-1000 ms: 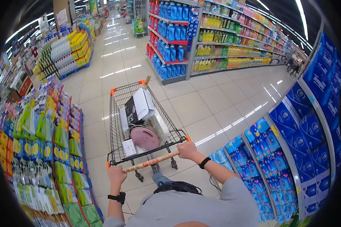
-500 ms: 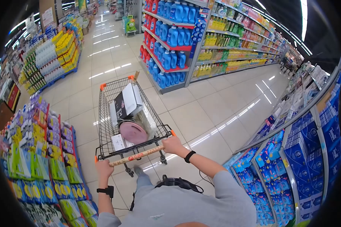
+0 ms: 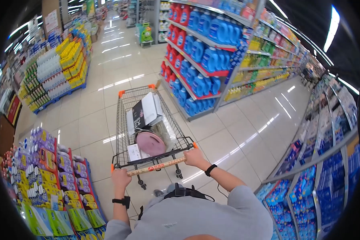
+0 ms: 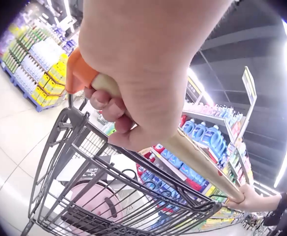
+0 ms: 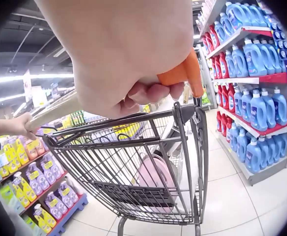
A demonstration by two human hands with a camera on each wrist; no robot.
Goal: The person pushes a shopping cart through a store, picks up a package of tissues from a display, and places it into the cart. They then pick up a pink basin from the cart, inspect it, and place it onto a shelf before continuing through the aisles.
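Shiny tiled floor (image 3: 236,128) in a store, blue bottles (image 3: 214,60) stacked off to the right. Wire cart (image 5: 133,194) dead ahead — left hand (image 3: 121,179) and right hand (image 3: 194,157) both have their fingers curled round its handle (image 3: 158,166), one near each end. Inside the cart: a round pink thing (image 3: 151,144) at the handle end — small white carton (image 3: 134,152) just beside it, black and white packaging (image 3: 151,110) farther forward.
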